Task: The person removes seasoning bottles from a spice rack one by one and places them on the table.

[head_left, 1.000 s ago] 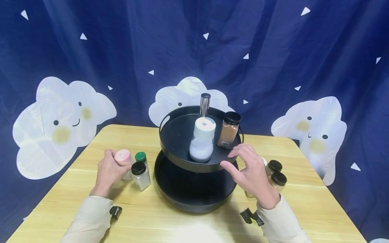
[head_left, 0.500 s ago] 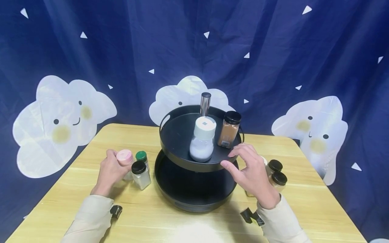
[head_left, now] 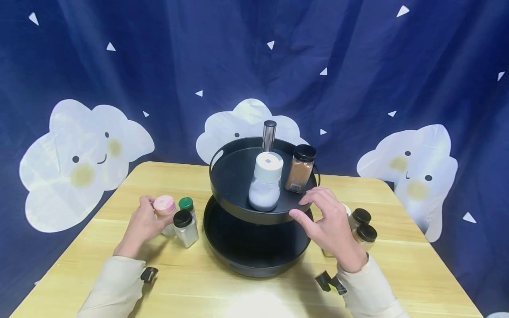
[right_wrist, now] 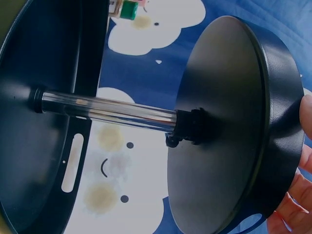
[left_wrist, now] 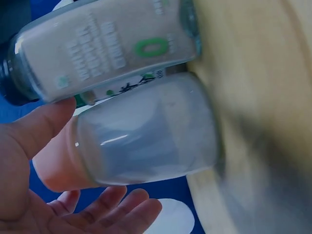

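My left hand (head_left: 145, 224) is round a clear jar with a pink lid (head_left: 165, 204), standing left of the tray. In the left wrist view the thumb lies at one side of this jar (left_wrist: 156, 131) and the fingers at the other. Close beside it are a black-lidded jar of pale powder (head_left: 186, 229) and a green-lidded jar (head_left: 187, 205). With curved thumb and fingers, my right hand (head_left: 328, 225) holds the upper rim of a black two-tier tray (head_left: 234, 172). On that tier stand a white-lidded jar (head_left: 265, 185) and a brown-filled jar (head_left: 300, 172).
Several jars, two with black lids (head_left: 366, 233), stand on the wooden table (head_left: 199, 291), partly behind the right hand. A chrome post (right_wrist: 112, 111) joins the tiers. Behind the table hangs a blue curtain (head_left: 230, 53) with clouds.
The pink-lidded jar and left hand shift very slightly right, toward the neighbouring jars. The right hand and tray stay put. The head view drifts a little.
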A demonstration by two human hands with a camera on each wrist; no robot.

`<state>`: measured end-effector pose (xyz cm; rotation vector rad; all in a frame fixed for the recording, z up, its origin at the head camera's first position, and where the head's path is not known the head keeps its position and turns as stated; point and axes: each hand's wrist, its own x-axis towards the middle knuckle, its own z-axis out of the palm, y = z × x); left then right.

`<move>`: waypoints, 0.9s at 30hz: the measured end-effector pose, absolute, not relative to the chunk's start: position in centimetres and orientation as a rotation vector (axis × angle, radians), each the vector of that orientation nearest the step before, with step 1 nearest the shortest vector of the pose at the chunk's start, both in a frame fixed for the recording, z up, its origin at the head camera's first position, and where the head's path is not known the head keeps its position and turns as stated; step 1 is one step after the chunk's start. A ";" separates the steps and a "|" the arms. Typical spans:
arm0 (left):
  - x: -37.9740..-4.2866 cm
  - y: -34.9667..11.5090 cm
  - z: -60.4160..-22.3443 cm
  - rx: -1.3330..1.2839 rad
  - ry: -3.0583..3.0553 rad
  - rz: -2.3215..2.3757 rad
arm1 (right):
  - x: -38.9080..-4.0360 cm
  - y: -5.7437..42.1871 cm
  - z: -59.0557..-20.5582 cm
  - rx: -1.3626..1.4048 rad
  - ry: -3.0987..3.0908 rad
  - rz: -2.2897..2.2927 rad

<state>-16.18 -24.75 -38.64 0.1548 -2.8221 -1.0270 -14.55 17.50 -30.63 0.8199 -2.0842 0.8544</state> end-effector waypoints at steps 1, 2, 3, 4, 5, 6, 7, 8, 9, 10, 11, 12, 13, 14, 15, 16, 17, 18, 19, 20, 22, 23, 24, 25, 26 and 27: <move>-16.1 -24.8 -38.4 0.146 -2.832 -1.027 | -14.5 17.5 -30.6 0.821 -2.083 0.855; -16.1 -24.8 -38.2 0.139 -2.842 -1.030 | -14.6 17.5 -30.6 0.821 -2.083 0.853; -16.0 -24.8 -38.0 0.133 -2.850 -1.030 | -14.6 17.5 -30.6 0.822 -2.083 0.853; -16.0 -24.9 -37.8 0.125 -2.855 -1.030 | -14.6 17.6 -30.6 0.823 -2.080 0.853; -15.9 -24.9 -37.6 0.117 -2.857 -1.029 | -14.6 17.6 -30.7 0.824 -2.080 0.854; -15.8 -25.0 -37.4 0.108 -2.860 -1.026 | -14.6 17.6 -30.7 0.824 -2.079 0.855; -15.7 -25.0 -37.2 0.100 -2.857 -1.016 | -14.6 17.6 -30.7 0.824 -2.077 0.857; -15.6 -25.0 -37.0 0.091 -2.851 -1.011 | -14.6 17.6 -30.7 0.824 -2.077 0.859; -15.5 -25.0 -36.7 0.085 -2.841 -1.007 | -14.7 17.6 -30.7 0.825 -2.072 0.859; -15.4 -24.9 -36.4 0.079 -2.827 -0.999 | -14.7 17.6 -30.7 0.824 -2.070 0.859; -15.2 -24.9 -36.1 0.074 -2.810 -0.992 | -14.6 17.6 -30.7 0.823 -2.073 0.861; -15.1 -24.8 -35.7 0.071 -2.791 -0.985 | -14.6 17.6 -30.7 0.824 -2.071 0.861; -15.0 -24.6 -35.3 0.073 -2.768 -0.980 | -14.6 17.5 -30.7 0.824 -2.072 0.860; -14.8 -24.5 -35.0 0.072 -2.743 -0.979 | -14.6 17.5 -30.6 0.824 -2.072 0.859; -14.6 -24.4 -34.6 0.067 -2.720 -0.979 | -14.6 17.5 -30.6 0.825 -2.070 0.856; -14.5 -24.2 -34.2 0.060 -2.692 -0.979 | -14.6 17.5 -30.6 0.826 -2.071 0.856; -14.3 -24.0 -33.8 0.048 -2.664 -0.984 | -14.6 17.5 -30.6 0.826 -2.074 0.857; -14.2 -23.8 -33.4 0.035 -2.636 -0.993 | -14.6 17.5 -30.6 0.825 -2.072 0.855; -14.1 -23.6 -33.0 0.020 -2.610 -0.998 | -14.6 17.5 -30.6 0.824 -2.072 0.853; -14.1 -23.3 -32.6 0.000 -2.586 -1.006 | -14.6 17.5 -30.6 0.823 -2.072 0.852; -14.0 -22.6 -31.7 -0.025 -2.548 -1.024 | -14.6 17.5 -30.6 0.821 -2.075 0.854; -14.0 -22.3 -31.3 -0.034 -2.535 -1.033 | -14.6 17.5 -30.6 0.817 -2.079 0.855; -14.0 -21.8 -30.9 -0.041 -2.524 -1.044 | -14.6 17.5 -30.6 0.815 -2.082 0.855; -14.0 -21.4 -30.6 -0.052 -2.513 -1.054 | -14.6 17.5 -30.6 0.815 -2.082 0.856; -13.9 -21.0 -30.2 -0.062 -2.504 -1.067 | -14.5 17.5 -30.6 0.815 -2.083 0.858; -13.9 -20.6 -29.9 -0.074 -2.491 -1.078 | -14.6 17.5 -30.7 0.815 -2.084 0.858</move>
